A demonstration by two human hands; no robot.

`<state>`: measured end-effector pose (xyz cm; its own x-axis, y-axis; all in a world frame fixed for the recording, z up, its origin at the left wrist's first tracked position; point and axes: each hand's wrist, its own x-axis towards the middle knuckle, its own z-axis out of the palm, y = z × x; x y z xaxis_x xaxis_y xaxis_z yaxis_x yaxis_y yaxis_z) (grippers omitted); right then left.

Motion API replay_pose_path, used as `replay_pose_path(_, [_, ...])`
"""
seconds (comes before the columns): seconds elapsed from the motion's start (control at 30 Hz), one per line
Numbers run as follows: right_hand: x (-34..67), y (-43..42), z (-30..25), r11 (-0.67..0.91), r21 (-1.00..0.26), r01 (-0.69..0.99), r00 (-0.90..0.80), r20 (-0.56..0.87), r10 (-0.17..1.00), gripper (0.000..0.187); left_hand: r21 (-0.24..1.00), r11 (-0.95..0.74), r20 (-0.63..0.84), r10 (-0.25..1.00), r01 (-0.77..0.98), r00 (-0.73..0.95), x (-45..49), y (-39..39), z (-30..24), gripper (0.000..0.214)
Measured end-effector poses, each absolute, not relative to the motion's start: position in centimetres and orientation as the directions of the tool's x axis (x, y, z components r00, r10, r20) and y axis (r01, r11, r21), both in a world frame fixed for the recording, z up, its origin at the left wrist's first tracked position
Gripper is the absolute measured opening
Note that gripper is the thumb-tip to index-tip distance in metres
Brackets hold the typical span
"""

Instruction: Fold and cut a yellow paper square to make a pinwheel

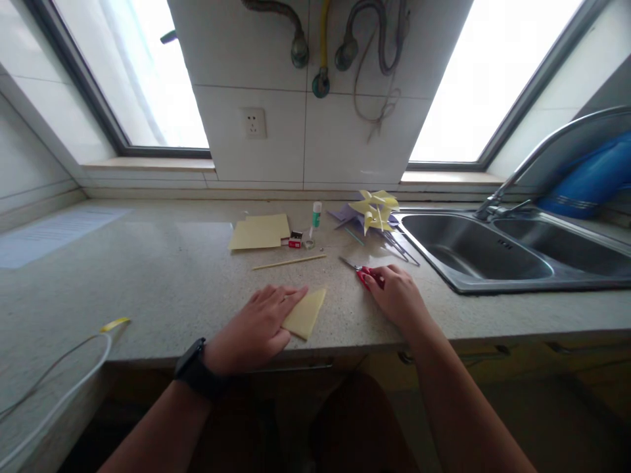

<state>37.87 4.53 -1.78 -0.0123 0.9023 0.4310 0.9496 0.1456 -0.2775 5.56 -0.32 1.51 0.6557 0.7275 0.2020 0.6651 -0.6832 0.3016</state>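
Observation:
My left hand lies with fingers stretched over a folded piece of pale yellow paper near the counter's front edge; part of the paper is hidden beneath it. To the right, my right hand is closed round the red handles of a pair of scissors, whose blades point to the back left. Beyond my hands lies a thin wooden stick. Further back are yellow paper sheets, a small red box, a roll of clear tape and a glue stick.
Yellow and purple paper pinwheels with sticks lie beside the double steel sink. A tap arches over it, with a blue object behind. A printed sheet and a white cable are at the left.

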Motion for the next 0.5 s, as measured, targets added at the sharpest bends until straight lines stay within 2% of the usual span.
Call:
replay_pose_path(0.13, [38.0, 4.2, -2.0, 0.163, -0.282, 0.945, -0.016, 0.459, 0.888, 0.028, 0.306, -0.613, 0.299, 0.788, 0.729, 0.537, 5.3, -2.3, 1.3, 0.068])
replay_pose_path(0.2, [38.1, 4.0, -2.1, 0.176, -0.271, 0.946, -0.029, 0.469, 0.883, 0.029, 0.376, -0.584, 0.411, 0.801, 0.72, 0.435, 5.3, -3.8, 1.0, 0.056])
replay_pose_path(0.27, [38.1, 3.8, -2.3, 0.182, -0.258, 0.949, -0.04, 0.473, 0.88, 0.029, 0.406, -0.592, 0.458, 0.791, 0.696, 0.406, 5.3, -5.1, 0.5, 0.051])
replay_pose_path(0.5, [38.0, 3.6, -2.5, 0.134, -0.245, 0.96, 0.001, 0.482, 0.876, 0.028, 0.13, -0.631, 0.377, 0.745, 0.765, 0.55, 5.4, -6.6, -1.7, 0.045])
